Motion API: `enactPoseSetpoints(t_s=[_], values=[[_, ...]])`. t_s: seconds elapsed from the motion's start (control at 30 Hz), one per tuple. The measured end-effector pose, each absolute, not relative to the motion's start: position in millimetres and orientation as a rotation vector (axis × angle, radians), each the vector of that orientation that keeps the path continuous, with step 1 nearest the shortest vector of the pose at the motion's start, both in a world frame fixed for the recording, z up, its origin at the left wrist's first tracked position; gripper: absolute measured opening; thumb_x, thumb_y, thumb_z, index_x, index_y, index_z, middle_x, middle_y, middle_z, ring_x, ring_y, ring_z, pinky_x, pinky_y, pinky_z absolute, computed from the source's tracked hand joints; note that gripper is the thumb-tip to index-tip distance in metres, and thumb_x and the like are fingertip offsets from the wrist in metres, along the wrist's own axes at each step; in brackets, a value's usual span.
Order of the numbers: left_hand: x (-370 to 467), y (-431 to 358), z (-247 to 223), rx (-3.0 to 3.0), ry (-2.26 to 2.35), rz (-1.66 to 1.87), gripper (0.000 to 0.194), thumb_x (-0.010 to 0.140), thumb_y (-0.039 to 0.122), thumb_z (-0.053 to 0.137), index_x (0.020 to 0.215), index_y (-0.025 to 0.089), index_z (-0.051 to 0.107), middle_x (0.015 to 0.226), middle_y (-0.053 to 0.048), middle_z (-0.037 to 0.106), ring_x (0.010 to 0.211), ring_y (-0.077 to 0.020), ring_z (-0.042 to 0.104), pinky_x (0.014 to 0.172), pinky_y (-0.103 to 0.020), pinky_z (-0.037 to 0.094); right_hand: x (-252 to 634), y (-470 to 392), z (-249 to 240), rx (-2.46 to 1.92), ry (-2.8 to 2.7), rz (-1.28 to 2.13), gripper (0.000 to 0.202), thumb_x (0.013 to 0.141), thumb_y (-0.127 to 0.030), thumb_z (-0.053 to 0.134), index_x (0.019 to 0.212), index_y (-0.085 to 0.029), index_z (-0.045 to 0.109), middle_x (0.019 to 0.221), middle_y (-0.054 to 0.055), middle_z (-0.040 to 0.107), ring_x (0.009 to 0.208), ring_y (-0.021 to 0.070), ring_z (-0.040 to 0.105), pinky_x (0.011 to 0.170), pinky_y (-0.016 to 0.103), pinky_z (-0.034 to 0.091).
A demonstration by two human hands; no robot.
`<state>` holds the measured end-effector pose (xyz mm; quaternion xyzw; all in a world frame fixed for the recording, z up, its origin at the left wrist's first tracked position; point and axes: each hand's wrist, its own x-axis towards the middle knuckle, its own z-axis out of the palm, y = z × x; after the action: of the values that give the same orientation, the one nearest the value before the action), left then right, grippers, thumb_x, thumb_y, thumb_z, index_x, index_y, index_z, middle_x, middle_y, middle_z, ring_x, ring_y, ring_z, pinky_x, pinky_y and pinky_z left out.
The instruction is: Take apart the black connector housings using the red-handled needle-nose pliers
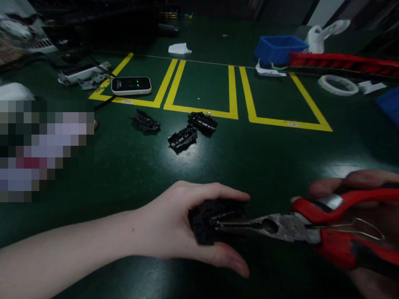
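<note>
The person's left hand (177, 220) curls around a black plastic part (202, 228), thumb on the near side and fingers on the far side; the right hand (358, 181) grips red-handled pliers (280, 227), their long nose reaching to the part between the left thumb and forefinger; the nose looks nearly closed, though whether the tips pinch anything is too dark to tell.

The work on this part seems to be under way rather than finished, since the pliers are at it; beyond the hands, three similar black pieces lie on the green table (131, 162): one (146, 121) apart at the left, two (183, 139) (204, 123) touching or nearly so; whether these are done or waiting cannot be told.

Farther out run yellow tape outlines (201, 111); a device with green lights (131, 86) rests at the left one, a blue bin (274, 52) stands behind the right one.
</note>
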<state>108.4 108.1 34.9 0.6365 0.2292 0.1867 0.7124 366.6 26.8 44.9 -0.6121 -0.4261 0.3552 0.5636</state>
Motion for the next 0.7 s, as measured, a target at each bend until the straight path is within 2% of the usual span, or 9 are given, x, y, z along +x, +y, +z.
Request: enactPoseSetpoints(t_s=[0.1, 0.23, 0.3, 0.4, 0.5, 0.6, 0.7], values=[[107.1, 108.9, 34.2, 1.626, 0.517, 0.484, 0.055, 0.074, 0.033, 0.085, 0.123, 0.017, 0.067, 0.095, -0.004, 0.075, 0.078, -0.0168, 0.069, 0.069, -0.024, 0.055, 368.8, 27.9, 41.8, -1.379, -1.070, 0.899, 0.034, 0.070, -0.051, 0.083, 0.099, -0.039, 0.071, 0.096, 0.007, 0.073, 0.064, 0.0257, 0.071, 0.042, 0.033, 0.061], [106.8, 107.8, 36.3, 1.691, 0.519, 0.481, 0.049, 0.080, 0.032, 0.080, 0.123, 0.017, 0.065, 0.099, -0.005, 0.075, 0.081, -0.0160, 0.072, 0.071, -0.023, 0.056, 369.8, 29.0, 40.1, -1.368, -1.102, 0.924, 0.042, 0.063, -0.046, 0.090, 0.101, -0.041, 0.071, 0.099, 0.004, 0.073, 0.069, 0.0255, 0.073, 0.049, 0.032, 0.064], [107.0, 107.1, 38.6, 1.737, 0.520, 0.474, 0.047, 0.082, 0.031, 0.078, 0.125, 0.016, 0.064, 0.101, -0.005, 0.075, 0.082, -0.0148, 0.072, 0.072, -0.022, 0.055, 369.4, 31.7, 41.5, -1.360, -1.080, 0.958, 0.038, 0.066, -0.046, 0.088, 0.099, -0.041, 0.072, 0.097, 0.004, 0.075, 0.070, 0.0258, 0.074, 0.052, 0.033, 0.065], [107.2, 106.3, 41.5, 1.790, 0.534, 0.486, 0.047, 0.087, 0.033, 0.073, 0.129, 0.014, 0.061, 0.103, -0.005, 0.074, 0.083, -0.0134, 0.071, 0.074, -0.020, 0.054, 369.9, 38.4, 45.0, -1.322, -0.999, 1.042, 0.022, 0.076, -0.056, 0.076, 0.090, -0.039, 0.074, 0.087, 0.004, 0.076, 0.066, 0.0266, 0.074, 0.048, 0.034, 0.064], [107.4, 106.4, 42.5, 1.809, 0.520, 0.491, 0.053, 0.090, 0.036, 0.070, 0.135, 0.012, 0.058, 0.106, -0.007, 0.074, 0.087, -0.0138, 0.071, 0.076, -0.020, 0.054, 369.6, 41.7, 48.3, -1.324, -0.965, 1.073, 0.024, 0.081, -0.061, 0.068, 0.082, -0.037, 0.075, 0.080, 0.005, 0.076, 0.060, 0.0273, 0.073, 0.041, 0.033, 0.062], [107.5, 107.2, 41.9, 1.827, 0.488, 0.491, 0.053, 0.090, 0.036, 0.070, 0.134, 0.011, 0.058, 0.107, -0.007, 0.075, 0.088, -0.0137, 0.071, 0.077, -0.019, 0.054, 368.2, 36.4, 48.0, -1.366, -0.995, 1.030, 0.022, 0.072, -0.048, 0.082, 0.091, -0.040, 0.075, 0.090, 0.004, 0.076, 0.064, 0.0272, 0.074, 0.044, 0.032, 0.063], [107.7, 107.8, 39.8, 1.847, 0.467, 0.521, 0.048, 0.091, 0.034, 0.070, 0.131, 0.010, 0.060, 0.104, -0.006, 0.075, 0.087, -0.0126, 0.070, 0.077, -0.018, 0.053, 373.9, 28.6, 41.3, -1.397, -1.034, 0.988, 0.050, 0.059, -0.029, 0.091, 0.104, -0.042, 0.072, 0.103, 0.003, 0.075, 0.073, 0.0279, 0.075, 0.051, 0.032, 0.065]])
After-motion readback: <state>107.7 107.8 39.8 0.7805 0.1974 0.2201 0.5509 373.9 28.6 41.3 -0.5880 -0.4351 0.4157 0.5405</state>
